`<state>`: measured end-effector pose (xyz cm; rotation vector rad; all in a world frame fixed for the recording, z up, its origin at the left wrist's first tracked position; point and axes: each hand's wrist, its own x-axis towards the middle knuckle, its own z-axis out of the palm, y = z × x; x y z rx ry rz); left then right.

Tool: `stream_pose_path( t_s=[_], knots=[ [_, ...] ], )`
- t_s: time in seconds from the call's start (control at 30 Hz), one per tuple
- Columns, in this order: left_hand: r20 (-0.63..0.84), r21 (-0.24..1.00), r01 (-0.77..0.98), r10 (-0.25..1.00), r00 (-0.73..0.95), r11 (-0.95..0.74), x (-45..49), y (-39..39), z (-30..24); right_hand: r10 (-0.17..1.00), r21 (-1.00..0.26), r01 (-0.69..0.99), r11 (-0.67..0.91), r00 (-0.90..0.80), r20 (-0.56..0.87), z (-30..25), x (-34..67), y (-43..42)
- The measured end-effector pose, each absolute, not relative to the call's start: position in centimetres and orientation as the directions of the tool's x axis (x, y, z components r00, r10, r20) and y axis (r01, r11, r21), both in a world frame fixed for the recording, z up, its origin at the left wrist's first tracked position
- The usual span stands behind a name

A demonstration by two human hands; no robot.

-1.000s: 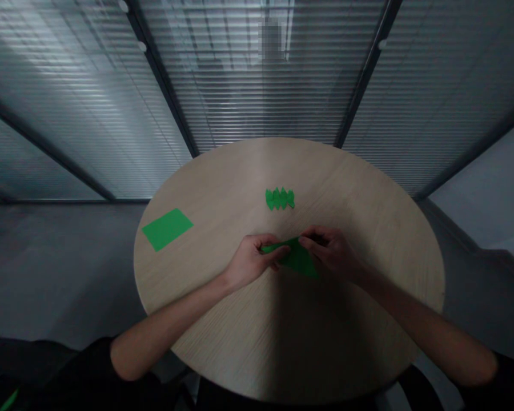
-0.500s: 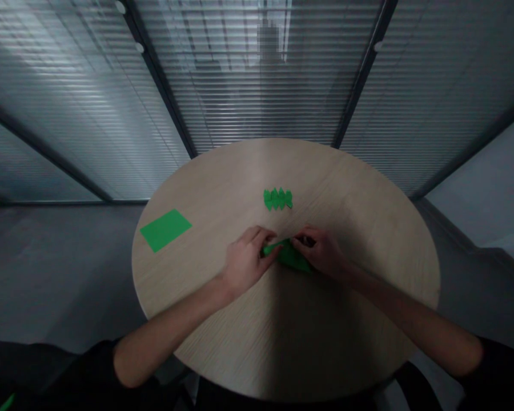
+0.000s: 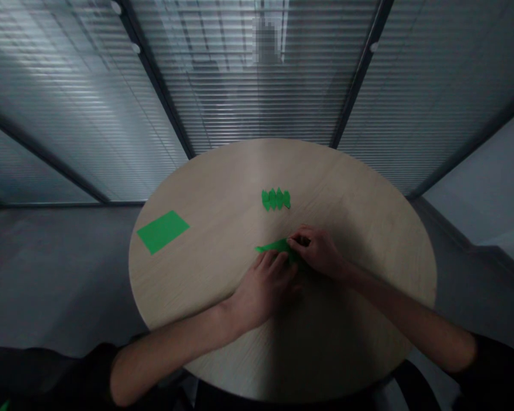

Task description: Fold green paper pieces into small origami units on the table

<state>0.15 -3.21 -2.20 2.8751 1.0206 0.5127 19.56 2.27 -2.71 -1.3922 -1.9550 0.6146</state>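
A folded piece of green paper (image 3: pixel 273 247) lies on the round wooden table (image 3: pixel 223 188) near its middle. My left hand (image 3: pixel 263 288) rests flat on the paper's near part, fingers stretched out and pressed together. My right hand (image 3: pixel 319 251) pinches the paper's right end with curled fingers. Much of the paper is hidden under both hands.
A row of small folded green paper pieces (image 3: pixel 276 199) sits just beyond my hands. A flat green sheet (image 3: pixel 163 230) lies at the table's left edge. Glass walls with blinds (image 3: pixel 257 85) stand behind the table.
My left hand has slid toward me and to the right, from pinching the paper's left tip to pressing flat on it. The paper now lies lower on the table.
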Motion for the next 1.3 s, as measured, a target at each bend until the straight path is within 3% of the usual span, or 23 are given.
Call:
stream_pose_path(
  t_s=[0.2, 0.57, 0.8, 1.07, 1.3],
  knots=[
    [0.275, 0.177, 0.557, 0.584, 0.764, -0.812, -0.3, -3.6, -2.1, 0.949, -0.701, 0.640, 0.316, -0.221, 0.227, -2.7, 19.6, 2.3],
    [0.185, 0.194, 0.630, 0.659, 0.729, -0.752, -0.3, -4.6, -1.6, 0.948, -0.695, 0.644, 0.319, -0.223, 0.228, -2.7, 19.6, 2.3],
    [0.157, 0.223, 0.607, 0.642, 0.750, -0.763, -0.6, -4.6, -0.7, 0.950, -0.703, 0.639, 0.310, -0.226, 0.214, -2.4, 19.5, 2.2],
    [0.177, 0.158, 0.713, 0.730, 0.660, -0.683, -0.2, -5.2, -1.3, 0.948, -0.703, 0.637, 0.316, -0.225, 0.223, -2.7, 19.5, 2.3],
    [0.150, 0.182, 0.736, 0.758, 0.635, -0.652, -0.6, -5.5, -0.7, 0.953, -0.707, 0.640, 0.301, -0.216, 0.211, -2.6, 19.5, 2.3]
  ],
)
